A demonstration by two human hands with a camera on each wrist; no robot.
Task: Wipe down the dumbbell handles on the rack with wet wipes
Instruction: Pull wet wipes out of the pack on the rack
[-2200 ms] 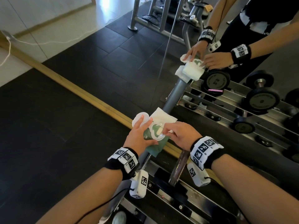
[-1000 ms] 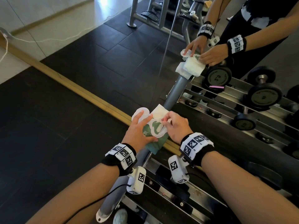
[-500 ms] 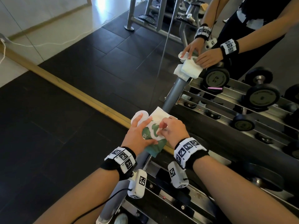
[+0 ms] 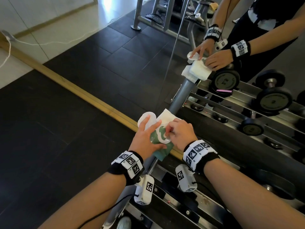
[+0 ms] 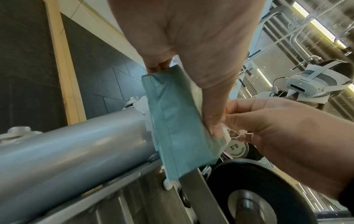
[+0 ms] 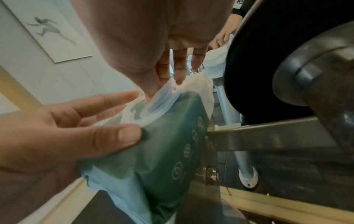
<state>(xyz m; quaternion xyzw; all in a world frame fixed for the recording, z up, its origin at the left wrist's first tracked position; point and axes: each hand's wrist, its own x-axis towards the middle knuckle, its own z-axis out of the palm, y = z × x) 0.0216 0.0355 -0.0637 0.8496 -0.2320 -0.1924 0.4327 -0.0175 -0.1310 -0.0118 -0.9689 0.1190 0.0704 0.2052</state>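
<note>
Steadying the wet wipes pack atop the rack post: left hand flat-fingered, right hand pinching a wipe; pack may slide off, or several wipes emerge

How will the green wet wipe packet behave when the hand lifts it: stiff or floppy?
Probably floppy: the green packet looks like a soft pouch that creases and sags under the left hand. Likely light, since it rests on the rack's pole. Its glossy film may slip as the right hand pulls a wipe.
</note>
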